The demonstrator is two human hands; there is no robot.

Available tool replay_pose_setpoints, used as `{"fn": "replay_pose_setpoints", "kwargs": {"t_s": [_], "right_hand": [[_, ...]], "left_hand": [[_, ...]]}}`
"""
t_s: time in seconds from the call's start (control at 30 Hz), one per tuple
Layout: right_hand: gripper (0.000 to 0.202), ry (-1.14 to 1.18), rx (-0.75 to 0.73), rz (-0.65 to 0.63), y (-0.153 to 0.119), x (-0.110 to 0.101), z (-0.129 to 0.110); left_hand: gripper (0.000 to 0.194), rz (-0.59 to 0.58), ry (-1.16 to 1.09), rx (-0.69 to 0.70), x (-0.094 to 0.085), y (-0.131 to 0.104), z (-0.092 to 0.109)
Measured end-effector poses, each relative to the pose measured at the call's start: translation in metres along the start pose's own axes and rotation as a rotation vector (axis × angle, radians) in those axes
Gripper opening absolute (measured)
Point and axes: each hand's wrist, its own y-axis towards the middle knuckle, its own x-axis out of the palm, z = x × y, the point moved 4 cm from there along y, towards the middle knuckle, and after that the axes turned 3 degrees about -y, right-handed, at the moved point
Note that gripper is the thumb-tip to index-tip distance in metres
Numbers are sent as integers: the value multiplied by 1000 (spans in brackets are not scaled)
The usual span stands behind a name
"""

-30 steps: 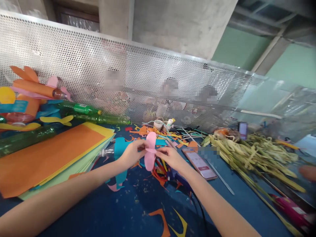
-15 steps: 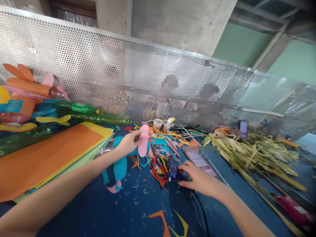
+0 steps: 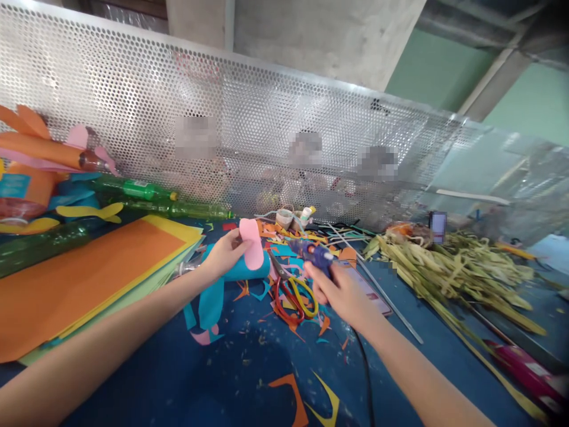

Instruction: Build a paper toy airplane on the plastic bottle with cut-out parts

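Note:
Between its thumb and fingers, my left hand [image 3: 227, 252] pinches a rounded pink paper piece [image 3: 252, 244] held up off the table. My right hand [image 3: 334, 289] grips a blue glue gun [image 3: 316, 254] with its nozzle pointing left toward the pink paper but apart from it. A black cord [image 3: 367, 373] trails down from the glue gun. Behind and below my left hand lies a bottle wrapped in blue paper [image 3: 242, 270], with a blue strip [image 3: 211, 305] hanging off it. Scissors with red and yellow handles [image 3: 284, 290] rest between the hands.
Orange and yellow paper sheets [image 3: 89, 279] are stacked at left, beside green bottles [image 3: 178, 209] and an orange paper-covered bottle figure [image 3: 40, 148]. Paper scraps [image 3: 291, 415] litter the blue table. A phone [image 3: 362, 287], dried leaves [image 3: 448, 267] and a magenta object [image 3: 528, 370] lie at right.
My right hand has raised the glue gun off the table and turned its nozzle leftward, uncovering the scissors' handles. The pink paper has turned and shifted slightly left in my left hand.

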Motion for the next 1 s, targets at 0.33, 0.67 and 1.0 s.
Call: {"fn": "replay_pose_setpoints", "kwargs": {"t_s": [0.33,0.67,1.0], "right_hand": [[48,-83,49,-150,37,30,-5],[53,-239,76,-236,38,35,-5],[55,-242,-3,-266,36,45,-23]], "left_hand": [[36,147,-97,-127,-7,3,-14],[30,151,-30,-139,-5,0,-12],[27,138,40,-122,-5,-2,-7]]}}
